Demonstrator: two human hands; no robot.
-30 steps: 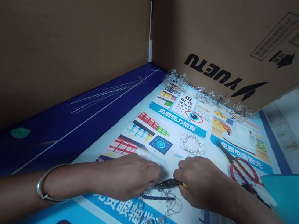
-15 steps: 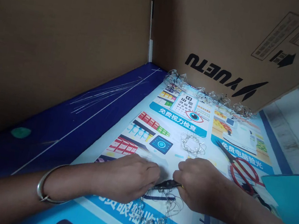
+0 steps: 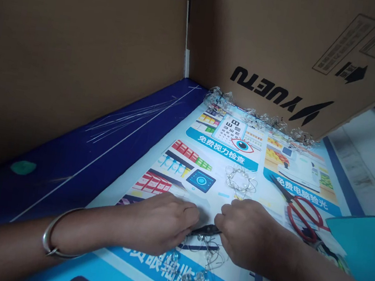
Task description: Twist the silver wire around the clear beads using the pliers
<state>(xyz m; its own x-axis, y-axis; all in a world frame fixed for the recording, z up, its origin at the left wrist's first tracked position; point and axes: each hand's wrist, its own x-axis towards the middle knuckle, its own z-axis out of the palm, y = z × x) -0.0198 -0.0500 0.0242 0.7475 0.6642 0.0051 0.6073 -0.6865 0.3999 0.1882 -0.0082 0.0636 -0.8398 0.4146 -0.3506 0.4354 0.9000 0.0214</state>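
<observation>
My right hand [image 3: 247, 232] is closed around a pair of pliers [image 3: 208, 230], whose dark jaws point left toward my other hand. My left hand [image 3: 165, 223] is pinched shut at the jaw tips, on the upper end of a beaded wire piece [image 3: 185, 277]. That piece, clear round beads on thin looping silver wire, hangs down over the printed sheet below both hands. The exact grip point is hidden behind my left fingers. Just beyond my right hand lies a second, ring-shaped beaded wire piece [image 3: 241, 179].
Red-handled scissors [image 3: 304, 217] lie right of my right hand, near a turquoise sheet [image 3: 361, 246]. Several beaded wire pieces [image 3: 267, 121] line the foot of the cardboard wall [image 3: 259, 29]. Loose straight wires [image 3: 128, 118] rest on the dark blue strip at left.
The whole view has shifted very slightly. Both hands keep their grips, and the pliers and the beaded wire piece stay in nearly the same place.
</observation>
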